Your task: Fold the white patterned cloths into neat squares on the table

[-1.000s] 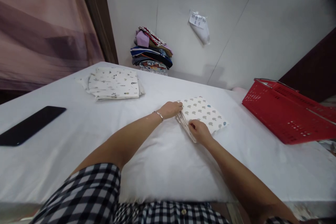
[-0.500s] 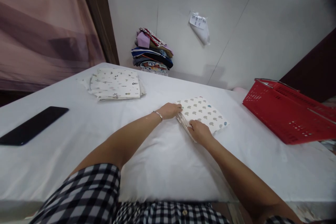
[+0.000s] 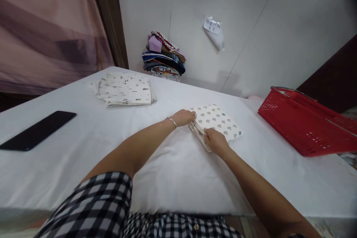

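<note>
A long table covered with a smooth white cloth [image 3: 173, 178] is seen across the view. On its right part a red perforated plastic basket with metal handles [image 3: 306, 122] is placed. Beyond the table's far edge, a stack of folded multicoloured fabrics [image 3: 164, 57] is piled against the pale wall. On the far left part of the table, a folded white cloth with a small scattered print [image 3: 125, 89] is laid, its layers slightly uneven. Near the middle, a folded cream cloth with grey and a few blue motifs [image 3: 216, 119] is laid flat, well apart from the other cloth. Its layered near-left edge is held at two places: the far-left corner is pinched in the grip of the left hand [image 3: 185, 117], and the nearer part is pinched in the grip of the right hand [image 3: 216, 141]. At the left, a flat black rectangular device [image 3: 37, 131] is laid on the table. Around the left wrist a thin silver-coloured bracelet [image 3: 172, 122] is worn.
</note>
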`<state>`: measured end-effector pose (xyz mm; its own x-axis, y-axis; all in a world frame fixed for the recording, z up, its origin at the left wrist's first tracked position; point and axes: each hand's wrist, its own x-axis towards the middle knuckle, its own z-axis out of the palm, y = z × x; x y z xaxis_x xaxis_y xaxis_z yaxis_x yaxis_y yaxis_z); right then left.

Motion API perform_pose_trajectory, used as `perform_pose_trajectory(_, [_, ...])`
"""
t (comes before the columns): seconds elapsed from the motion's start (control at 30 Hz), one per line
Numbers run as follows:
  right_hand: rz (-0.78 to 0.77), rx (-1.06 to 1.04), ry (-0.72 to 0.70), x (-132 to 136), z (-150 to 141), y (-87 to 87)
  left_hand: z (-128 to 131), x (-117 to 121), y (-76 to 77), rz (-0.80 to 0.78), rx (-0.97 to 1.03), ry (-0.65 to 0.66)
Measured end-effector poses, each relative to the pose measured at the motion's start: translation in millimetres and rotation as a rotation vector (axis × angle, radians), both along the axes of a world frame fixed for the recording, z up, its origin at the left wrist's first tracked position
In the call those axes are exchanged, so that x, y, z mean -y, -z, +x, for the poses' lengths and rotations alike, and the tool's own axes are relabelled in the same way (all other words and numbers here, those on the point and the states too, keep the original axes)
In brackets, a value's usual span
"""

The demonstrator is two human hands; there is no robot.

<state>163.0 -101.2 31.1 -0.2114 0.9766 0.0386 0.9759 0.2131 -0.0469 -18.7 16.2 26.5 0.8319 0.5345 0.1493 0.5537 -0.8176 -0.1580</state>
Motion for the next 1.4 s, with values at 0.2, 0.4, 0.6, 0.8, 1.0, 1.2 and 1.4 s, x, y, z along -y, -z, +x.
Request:
perform_pose_trajectory(0.2, [0.037,-0.049,-0.004,-0.5,-0.5,-0.5,1.3,-1.1,2.7,0.064,0.005,-0.020])
perform_pose_trajectory(0.4, [-0.031,-0.006,-0.009,1.5,-8.1,3.2,-2.5,1.2,4.1,0.074,0.013,-0.007])
perform_pose_trajectory(0.6, [-0.029,-0.077,-0.018,0.4,-4.5,5.4,-3.9,4.0,1.3,0.005,0.055,-0.010])
perform_pose_trajectory(0.8, [0.044,-0.219,-0.054,-3.0,4.9,10.6,-1.2,9.3,-1.8,-0.058,0.087,0.040])
perform_pose_trajectory(1.0, [0.045,-0.369,-0.033,-5.4,9.2,13.9,4.2,11.7,-1.5,-0.051,0.094,0.049])
perform_pose_trajectory(1.2, [0.043,-0.283,-0.050,-4.2,6.1,9.8,4.5,8.9,1.4,0.072,0.047,0.010])
perform_pose_trajectory(1.4, [-0.036,-0.048,-0.034,0.2,-8.2,1.3,-3.6,7.7,11.5,0.063,0.028,0.047])
